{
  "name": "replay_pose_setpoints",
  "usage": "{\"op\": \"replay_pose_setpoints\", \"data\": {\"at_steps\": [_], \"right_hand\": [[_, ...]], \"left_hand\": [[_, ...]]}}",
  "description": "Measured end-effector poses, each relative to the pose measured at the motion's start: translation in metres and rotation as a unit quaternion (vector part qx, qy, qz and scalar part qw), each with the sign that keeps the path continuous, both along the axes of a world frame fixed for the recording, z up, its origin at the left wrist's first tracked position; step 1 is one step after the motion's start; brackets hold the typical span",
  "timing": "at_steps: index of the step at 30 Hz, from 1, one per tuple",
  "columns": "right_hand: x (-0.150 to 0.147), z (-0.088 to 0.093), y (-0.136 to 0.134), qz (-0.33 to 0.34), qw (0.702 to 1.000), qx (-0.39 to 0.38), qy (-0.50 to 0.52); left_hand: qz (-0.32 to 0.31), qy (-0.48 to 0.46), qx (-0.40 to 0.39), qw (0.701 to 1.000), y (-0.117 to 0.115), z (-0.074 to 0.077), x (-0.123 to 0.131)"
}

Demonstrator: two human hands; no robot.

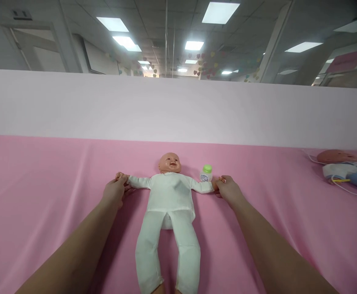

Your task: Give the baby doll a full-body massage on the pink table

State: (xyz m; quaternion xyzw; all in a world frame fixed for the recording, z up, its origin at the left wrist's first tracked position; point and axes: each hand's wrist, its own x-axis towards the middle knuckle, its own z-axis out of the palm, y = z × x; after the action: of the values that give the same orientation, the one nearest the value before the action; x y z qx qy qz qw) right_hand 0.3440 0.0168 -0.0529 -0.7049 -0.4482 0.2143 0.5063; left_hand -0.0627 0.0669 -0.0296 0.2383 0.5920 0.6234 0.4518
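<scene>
A baby doll [169, 196] in a white suit lies on its back on the pink sheet [43, 183], head away from me, arms stretched out to both sides. My left hand [114, 191] is closed round the doll's hand at the left. My right hand [227, 188] is closed round the doll's other hand at the right. A small white bottle with a green cap [206, 173] stands just behind the doll's arm, close to my right hand.
A second doll [343, 165] with a blue and white item and a white cord lies at the far right. A pale partition wall [178, 110] runs along the back edge of the pink surface.
</scene>
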Motion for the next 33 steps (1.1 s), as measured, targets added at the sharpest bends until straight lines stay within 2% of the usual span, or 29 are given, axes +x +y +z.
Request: {"op": "replay_pose_setpoints", "data": {"at_steps": [2,5,9,11,13,15,17,20,24,27,29,31,33], "right_hand": [[0.0,0.001,0.002,-0.008,0.999,-0.03,0.026],[0.004,0.007,0.004,0.021,0.999,-0.043,0.015],[0.003,0.016,0.003,0.024,0.999,-0.032,-0.023],[-0.005,0.021,0.0,0.009,0.999,0.005,-0.038],[-0.017,0.025,-0.006,0.017,0.997,0.056,-0.049],[-0.033,0.03,-0.014,0.047,0.991,0.109,-0.055],[-0.05,0.032,-0.024,0.107,0.981,0.15,-0.065],[-0.07,0.031,-0.037,0.204,0.947,0.204,-0.14],[-0.089,0.03,-0.046,0.306,0.876,0.241,-0.283],[-0.097,0.031,-0.049,0.343,0.841,0.232,-0.348],[-0.101,0.033,-0.051,0.351,0.829,0.227,-0.372],[-0.102,0.034,-0.051,0.351,0.831,0.227,-0.366],[-0.099,0.033,-0.05,0.341,0.849,0.235,-0.327]], "left_hand": [[-0.016,0.018,0.017,1.0,-0.004,0.002,0.003],[-0.026,0.062,0.041,0.997,-0.01,0.004,0.006],[-0.031,0.19,0.049,0.98,-0.02,0.013,0.007],[-0.038,0.286,0.052,0.956,-0.029,0.02,0.011],[-0.061,0.349,0.089,0.931,-0.04,0.027,0.02],[-0.096,0.378,0.139,0.91,-0.051,0.031,0.032],[-0.124,0.406,0.174,0.888,-0.059,0.032,0.044],[-0.171,0.474,0.213,0.837,-0.066,0.027,0.055],[-0.245,0.566,0.249,0.747,-0.065,0.02,0.056],[-0.292,0.624,0.263,0.675,-0.063,0.019,0.054],[-0.309,0.642,0.276,0.646,-0.063,0.019,0.054],[-0.31,0.636,0.279,0.65,-0.064,0.02,0.056],[-0.295,0.606,0.263,0.69,-0.065,0.021,0.057]]}}
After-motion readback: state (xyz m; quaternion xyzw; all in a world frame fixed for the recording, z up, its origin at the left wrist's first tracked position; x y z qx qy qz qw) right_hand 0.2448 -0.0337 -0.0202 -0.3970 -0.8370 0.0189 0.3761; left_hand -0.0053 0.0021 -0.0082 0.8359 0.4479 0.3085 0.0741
